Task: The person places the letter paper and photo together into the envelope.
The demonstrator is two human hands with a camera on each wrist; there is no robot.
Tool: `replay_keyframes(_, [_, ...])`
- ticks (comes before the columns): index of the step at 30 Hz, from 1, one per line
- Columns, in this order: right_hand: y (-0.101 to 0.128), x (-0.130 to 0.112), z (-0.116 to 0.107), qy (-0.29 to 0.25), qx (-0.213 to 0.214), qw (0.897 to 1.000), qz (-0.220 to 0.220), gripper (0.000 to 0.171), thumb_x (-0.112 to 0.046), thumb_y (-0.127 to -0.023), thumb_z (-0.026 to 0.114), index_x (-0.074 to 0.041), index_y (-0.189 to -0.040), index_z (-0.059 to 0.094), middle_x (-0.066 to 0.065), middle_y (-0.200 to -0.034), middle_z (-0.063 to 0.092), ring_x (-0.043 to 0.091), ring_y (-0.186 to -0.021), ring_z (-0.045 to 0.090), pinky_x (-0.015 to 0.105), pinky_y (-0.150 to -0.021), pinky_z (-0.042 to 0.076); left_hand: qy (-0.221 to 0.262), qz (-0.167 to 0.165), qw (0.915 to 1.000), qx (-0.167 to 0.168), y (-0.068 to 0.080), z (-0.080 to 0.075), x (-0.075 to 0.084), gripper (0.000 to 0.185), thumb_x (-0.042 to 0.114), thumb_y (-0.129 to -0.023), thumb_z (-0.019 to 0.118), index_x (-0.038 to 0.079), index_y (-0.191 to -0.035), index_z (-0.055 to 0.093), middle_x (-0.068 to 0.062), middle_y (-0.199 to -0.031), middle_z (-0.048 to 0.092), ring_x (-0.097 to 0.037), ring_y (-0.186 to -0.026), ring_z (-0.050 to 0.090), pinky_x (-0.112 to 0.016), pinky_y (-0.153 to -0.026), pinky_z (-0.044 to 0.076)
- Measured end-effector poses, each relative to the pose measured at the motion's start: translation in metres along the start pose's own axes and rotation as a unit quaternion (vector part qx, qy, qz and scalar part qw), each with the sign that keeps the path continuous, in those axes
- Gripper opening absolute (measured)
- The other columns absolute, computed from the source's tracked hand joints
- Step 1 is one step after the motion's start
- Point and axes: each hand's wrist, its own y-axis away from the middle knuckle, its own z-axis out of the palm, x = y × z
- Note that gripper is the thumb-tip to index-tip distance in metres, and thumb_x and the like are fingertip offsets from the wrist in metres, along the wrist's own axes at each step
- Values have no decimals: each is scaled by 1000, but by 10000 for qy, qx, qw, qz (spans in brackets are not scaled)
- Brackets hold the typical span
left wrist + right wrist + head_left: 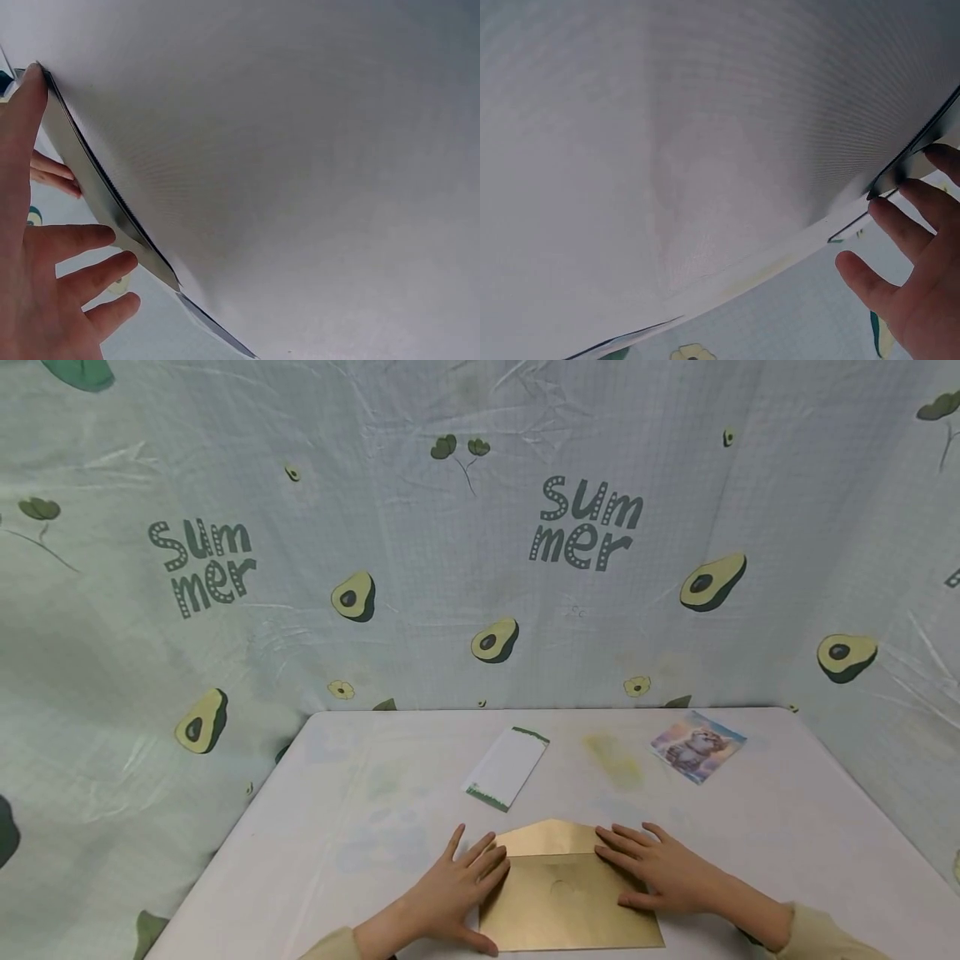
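Note:
A gold envelope (567, 906) lies on the white table close to the person, its pointed flap (551, 838) unfolded toward the far side. The left hand (459, 893) rests along the envelope's left edge, fingers spread and thumb at the near left corner. On the other side the right hand (660, 872) touches the right edge, its fingers extended over the flap and body. In the left wrist view, the left hand (56, 270) shows straight fingers beside the envelope's edge (112, 202). The right wrist view has the right hand (915, 247) with fingertips at the dark edge.
Beyond the envelope lies a white paper slip (508, 768) with green ends. Farther right is a picture card (698, 747) of a fluffy animal. Behind the white table (315, 827) hangs a pale curtain (420, 527) printed with avocados and lettering.

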Motion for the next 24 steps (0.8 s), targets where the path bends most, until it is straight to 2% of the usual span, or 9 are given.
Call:
replay_keyframes(12, [-2, 2, -1, -5, 43, 10000, -19, 62, -56, -86, 41, -15, -133, 41, 8, -137, 42, 27, -119, 47, 53, -88, 36, -344, 119, 9993, -100, -4, 2, -1, 102, 85, -62, 32, 11, -133, 40, -5, -134, 44, -25, -128, 38, -56, -97, 29])
replay_keyframes(24, [-3, 3, -2, -332, -139, 9993, 105, 65, -57, -86, 40, -14, -135, 39, 7, -138, 41, 28, -120, 45, 55, -89, 34, 52, 107, 9989, -462, -9, 0, -4, 107, 86, -59, 38, 8, -132, 40, -7, -131, 44, -25, -125, 40, -56, -97, 31])
